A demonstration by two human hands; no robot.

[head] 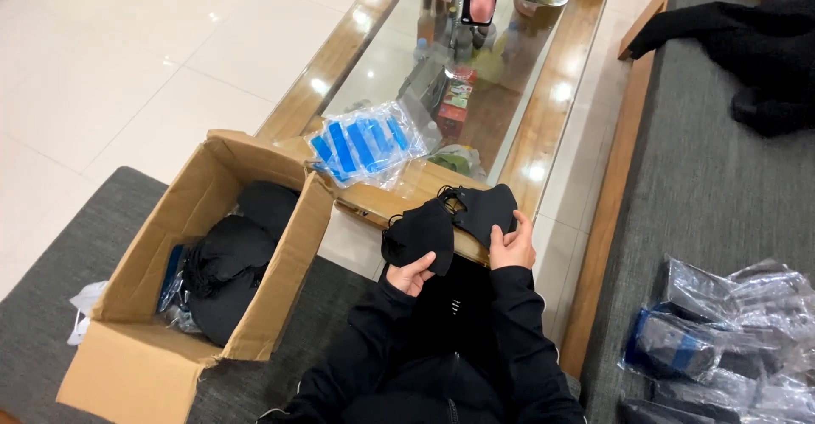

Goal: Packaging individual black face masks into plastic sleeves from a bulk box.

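My left hand [411,273] holds a black face mask [418,230] in front of my chest. Beside it, my right hand [513,244] grips a second black face mask [485,210] by its lower edge. The two masks touch at their ear loops, just above the near edge of the wooden coffee table [543,123]. Both my sleeves are black.
An open cardboard box [144,322] holding more black masks stands on the grey mat at my left. Clear bags with blue strips [363,144] lie on the table's near end. Plastic-wrapped packs [722,339] sit on the grey sofa at right, with dark clothing [747,42] further back.
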